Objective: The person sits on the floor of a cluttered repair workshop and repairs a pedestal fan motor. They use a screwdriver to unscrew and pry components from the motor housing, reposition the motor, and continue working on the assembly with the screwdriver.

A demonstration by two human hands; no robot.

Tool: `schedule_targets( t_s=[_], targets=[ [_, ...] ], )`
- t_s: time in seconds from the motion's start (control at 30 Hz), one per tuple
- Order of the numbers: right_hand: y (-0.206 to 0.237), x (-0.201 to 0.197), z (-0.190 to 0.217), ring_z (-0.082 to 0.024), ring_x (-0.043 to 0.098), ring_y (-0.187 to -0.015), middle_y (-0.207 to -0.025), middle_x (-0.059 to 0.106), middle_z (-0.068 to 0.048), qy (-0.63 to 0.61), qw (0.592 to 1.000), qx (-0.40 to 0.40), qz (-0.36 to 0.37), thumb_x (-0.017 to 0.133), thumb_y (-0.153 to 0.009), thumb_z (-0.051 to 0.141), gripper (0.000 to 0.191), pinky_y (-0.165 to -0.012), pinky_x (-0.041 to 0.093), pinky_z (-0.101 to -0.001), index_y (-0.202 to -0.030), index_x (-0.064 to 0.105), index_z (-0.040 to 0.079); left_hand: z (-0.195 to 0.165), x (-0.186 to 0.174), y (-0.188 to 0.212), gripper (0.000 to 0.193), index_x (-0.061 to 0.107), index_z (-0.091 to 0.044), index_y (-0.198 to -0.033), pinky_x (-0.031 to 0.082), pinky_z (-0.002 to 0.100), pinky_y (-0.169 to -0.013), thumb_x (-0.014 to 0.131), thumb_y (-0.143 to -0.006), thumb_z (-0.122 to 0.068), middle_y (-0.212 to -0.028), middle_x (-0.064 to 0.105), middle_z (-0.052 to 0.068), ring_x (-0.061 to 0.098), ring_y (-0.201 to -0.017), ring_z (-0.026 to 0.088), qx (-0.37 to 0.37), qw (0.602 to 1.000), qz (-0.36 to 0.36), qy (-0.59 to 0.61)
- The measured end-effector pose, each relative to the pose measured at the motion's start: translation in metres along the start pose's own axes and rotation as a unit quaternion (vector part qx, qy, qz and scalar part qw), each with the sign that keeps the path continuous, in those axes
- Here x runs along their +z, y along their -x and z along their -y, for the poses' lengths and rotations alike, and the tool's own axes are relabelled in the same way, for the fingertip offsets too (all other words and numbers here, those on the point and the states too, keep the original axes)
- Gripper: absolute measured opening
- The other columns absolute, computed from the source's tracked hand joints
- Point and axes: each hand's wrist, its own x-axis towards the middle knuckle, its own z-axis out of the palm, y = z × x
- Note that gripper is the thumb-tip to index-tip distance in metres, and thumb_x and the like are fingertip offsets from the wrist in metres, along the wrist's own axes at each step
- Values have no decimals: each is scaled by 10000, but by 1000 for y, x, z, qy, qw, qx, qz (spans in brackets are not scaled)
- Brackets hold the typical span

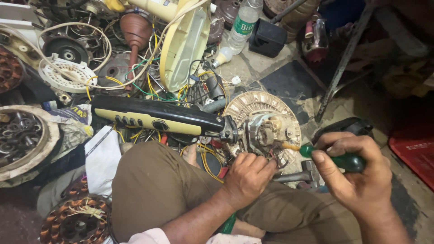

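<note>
Brown trousers; pale rolled-up sleeve on one arm.
</note>
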Motion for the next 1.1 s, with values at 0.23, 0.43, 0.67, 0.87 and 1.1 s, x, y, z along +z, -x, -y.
schedule_targets(
  t_s=[0.23,0.43,0.67,0.87,1.1],
  targets=[
    [-1,9,9,-156,730,-858,-1020,744,-156,30,999,12,18,782,-836,12,269,-712,578,-259,-988,562,35,2,1,1,210,690,-48,-1102,449,409,-791,697,-904,-114,-885,567,55,582,-842,254,6,1000,2,-6],
    [-3,2,8,-167,719,-895,-1023,726,-162,51,999,-17,7,781,-854,9,290,-750,567,-273,-1016,540,17,2,3,2,207,675,-61,-1114,450,421,-801,707,-925,-137,-864,547,50,580,-844,254,-1,1000,5,-22],
    [-13,5,18,-154,723,-852,-1014,724,-138,35,999,-10,-3,770,-907,20,279,-716,560,-251,-1030,520,32,3,3,3,197,672,-65,-1104,441,418,-791,709,-927,-141,-868,548,52,575,-837,254,-4,1000,9,-10],
    [-13,6,14,-171,738,-855,-983,737,-122,3,999,37,10,765,-881,31,263,-717,586,-269,-1009,536,35,4,2,3,164,670,-75,-1062,446,418,-803,712,-912,-127,-876,552,55,580,-850,252,-2,1000,15,-9],
    [-4,3,-11,-181,730,-924,-1032,725,-135,46,999,-15,-3,769,-906,12,263,-781,589,-265,-1010,529,40,3,2,1,211,686,-62,-1099,444,409,-796,740,-912,-145,-878,558,47,578,-851,249,-3,1000,2,-12]
  ],
)
